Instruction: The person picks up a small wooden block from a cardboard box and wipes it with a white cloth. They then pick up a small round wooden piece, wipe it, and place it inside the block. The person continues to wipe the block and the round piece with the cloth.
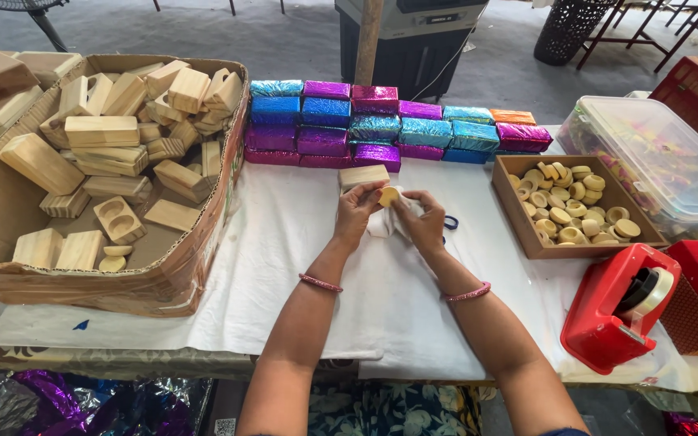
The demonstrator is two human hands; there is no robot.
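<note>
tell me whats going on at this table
A person sits at a white-covered table. The left hand holds a small round yellowish disc, and the right hand presses a white cloth against it. A plain wooden block lies just beyond the hands. Shiny foil-wrapped blocks are stacked behind, a cardboard box of wooden blocks sits left, a tray of discs right.

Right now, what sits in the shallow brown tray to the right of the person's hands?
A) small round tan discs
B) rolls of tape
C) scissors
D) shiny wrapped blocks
A: the shallow brown tray is filled with small round tan discs, like the one held at the left hand.
</note>
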